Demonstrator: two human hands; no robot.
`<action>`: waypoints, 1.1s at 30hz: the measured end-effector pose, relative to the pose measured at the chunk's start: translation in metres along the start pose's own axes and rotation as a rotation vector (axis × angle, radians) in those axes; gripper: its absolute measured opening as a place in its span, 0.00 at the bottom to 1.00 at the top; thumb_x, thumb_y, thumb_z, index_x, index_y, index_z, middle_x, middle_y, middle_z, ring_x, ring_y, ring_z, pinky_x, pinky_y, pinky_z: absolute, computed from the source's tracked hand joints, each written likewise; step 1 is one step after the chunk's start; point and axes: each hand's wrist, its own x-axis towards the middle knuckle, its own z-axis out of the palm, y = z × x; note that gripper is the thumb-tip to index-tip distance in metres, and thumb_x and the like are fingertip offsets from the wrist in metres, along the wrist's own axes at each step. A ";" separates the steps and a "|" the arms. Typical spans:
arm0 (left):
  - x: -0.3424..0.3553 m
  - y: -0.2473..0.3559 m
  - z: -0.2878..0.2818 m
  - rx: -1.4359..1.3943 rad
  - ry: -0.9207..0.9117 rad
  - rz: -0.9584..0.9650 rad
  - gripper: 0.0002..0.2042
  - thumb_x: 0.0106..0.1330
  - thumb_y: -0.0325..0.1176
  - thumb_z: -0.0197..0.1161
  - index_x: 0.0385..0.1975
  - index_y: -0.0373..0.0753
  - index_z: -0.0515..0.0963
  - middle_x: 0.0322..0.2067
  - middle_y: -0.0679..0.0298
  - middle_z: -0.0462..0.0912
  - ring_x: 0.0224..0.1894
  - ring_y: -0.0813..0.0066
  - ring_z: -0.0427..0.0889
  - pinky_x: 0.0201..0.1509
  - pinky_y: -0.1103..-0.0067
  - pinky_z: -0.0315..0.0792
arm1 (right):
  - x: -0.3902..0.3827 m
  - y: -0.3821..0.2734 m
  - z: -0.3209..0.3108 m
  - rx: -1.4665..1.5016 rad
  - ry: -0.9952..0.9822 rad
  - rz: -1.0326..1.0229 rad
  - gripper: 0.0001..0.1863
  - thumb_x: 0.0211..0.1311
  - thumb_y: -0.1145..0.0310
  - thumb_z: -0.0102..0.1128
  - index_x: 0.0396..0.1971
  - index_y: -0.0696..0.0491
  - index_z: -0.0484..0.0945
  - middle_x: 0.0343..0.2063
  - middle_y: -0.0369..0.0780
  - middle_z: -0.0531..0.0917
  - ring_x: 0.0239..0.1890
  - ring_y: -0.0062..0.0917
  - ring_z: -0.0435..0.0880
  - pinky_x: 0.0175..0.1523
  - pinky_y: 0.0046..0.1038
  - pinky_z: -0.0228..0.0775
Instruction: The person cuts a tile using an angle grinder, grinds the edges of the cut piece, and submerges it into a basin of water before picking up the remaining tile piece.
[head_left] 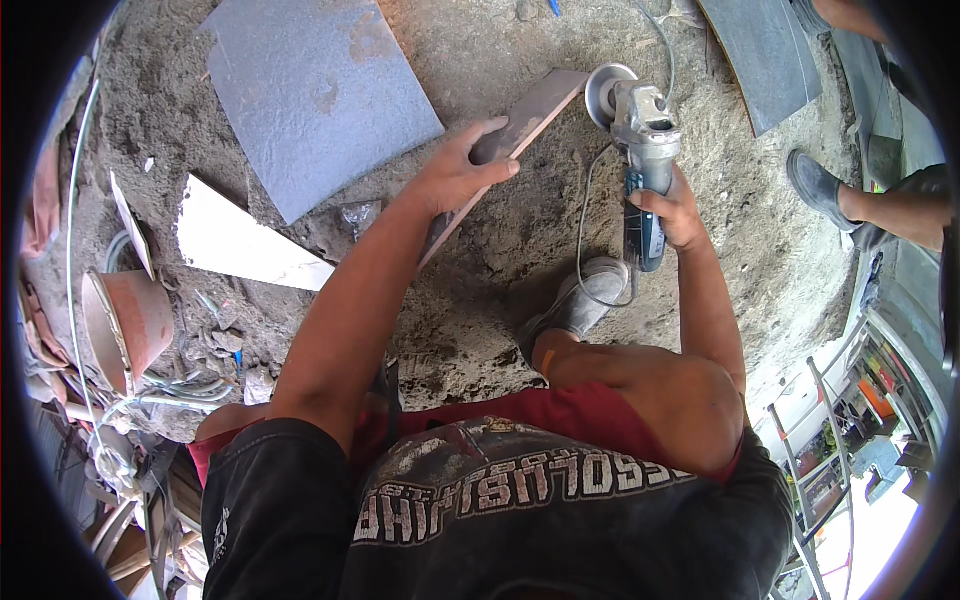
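My left hand (465,168) is closed around a long, narrow strip of tile (530,112), thumb on one edge and fingers over the other. The strip slants up to the right, its pale cut edge facing me. In my right hand (672,208) is an angle grinder (645,170), gripped by its dark blue-green body. The grinder's round disc (606,92) sits right by the strip's upper end; whether they touch I cannot tell. A grey cord (582,235) loops from the grinder down past my shoe (592,300).
A large grey tile (315,100) and a white tile offcut (245,240) lie on the rough ground at left, near a bucket (135,325). Another dark tile (770,60) lies at upper right. Beside it, another person's shoe (822,190) and legs show. A metal ladder (810,470) stands lower right.
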 end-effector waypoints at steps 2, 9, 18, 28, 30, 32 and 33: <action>-0.004 0.001 0.011 0.097 0.061 0.084 0.44 0.55 0.56 0.74 0.72 0.49 0.63 0.60 0.44 0.76 0.62 0.51 0.75 0.67 0.63 0.67 | -0.006 0.002 -0.004 -0.014 0.034 -0.012 0.35 0.45 0.65 0.70 0.56 0.60 0.70 0.40 0.40 0.81 0.40 0.27 0.82 0.49 0.30 0.75; -0.015 0.048 0.049 0.342 0.442 0.124 0.55 0.47 0.57 0.79 0.72 0.38 0.56 0.59 0.39 0.75 0.62 0.41 0.74 0.65 0.59 0.69 | -0.033 -0.005 -0.011 0.240 0.129 -0.024 0.37 0.45 0.63 0.71 0.57 0.61 0.69 0.43 0.44 0.81 0.40 0.30 0.85 0.44 0.31 0.79; -0.008 0.081 0.044 0.386 0.541 0.110 0.50 0.57 0.53 0.74 0.69 0.24 0.54 0.59 0.37 0.73 0.63 0.42 0.73 0.67 0.60 0.68 | -0.043 -0.002 -0.008 0.277 0.132 -0.046 0.39 0.45 0.63 0.70 0.59 0.61 0.68 0.43 0.44 0.81 0.40 0.30 0.85 0.45 0.31 0.80; -0.005 0.092 0.036 0.338 0.549 0.097 0.40 0.67 0.48 0.66 0.67 0.21 0.59 0.59 0.33 0.73 0.63 0.39 0.73 0.68 0.61 0.67 | -0.039 -0.009 0.001 0.253 0.074 -0.049 0.39 0.42 0.63 0.69 0.57 0.62 0.69 0.42 0.43 0.81 0.40 0.30 0.85 0.45 0.31 0.80; -0.005 0.094 0.036 0.332 0.548 0.087 0.40 0.67 0.48 0.66 0.67 0.21 0.59 0.59 0.33 0.73 0.63 0.39 0.73 0.68 0.61 0.66 | -0.039 -0.012 0.002 0.248 0.071 -0.053 0.39 0.42 0.62 0.69 0.57 0.62 0.69 0.42 0.43 0.81 0.40 0.30 0.85 0.46 0.31 0.80; -0.004 0.095 0.037 0.323 0.542 0.076 0.40 0.68 0.48 0.66 0.67 0.21 0.59 0.59 0.33 0.73 0.63 0.39 0.73 0.68 0.61 0.66 | -0.041 -0.012 0.003 0.241 0.071 -0.052 0.39 0.42 0.62 0.69 0.57 0.62 0.69 0.42 0.44 0.81 0.40 0.30 0.85 0.46 0.31 0.80; -0.005 0.096 0.037 0.323 0.536 0.073 0.40 0.68 0.48 0.65 0.67 0.21 0.59 0.59 0.33 0.73 0.63 0.39 0.73 0.68 0.61 0.66 | -0.041 -0.011 0.003 0.248 0.071 -0.053 0.39 0.41 0.62 0.69 0.58 0.62 0.69 0.42 0.44 0.81 0.40 0.30 0.85 0.46 0.30 0.80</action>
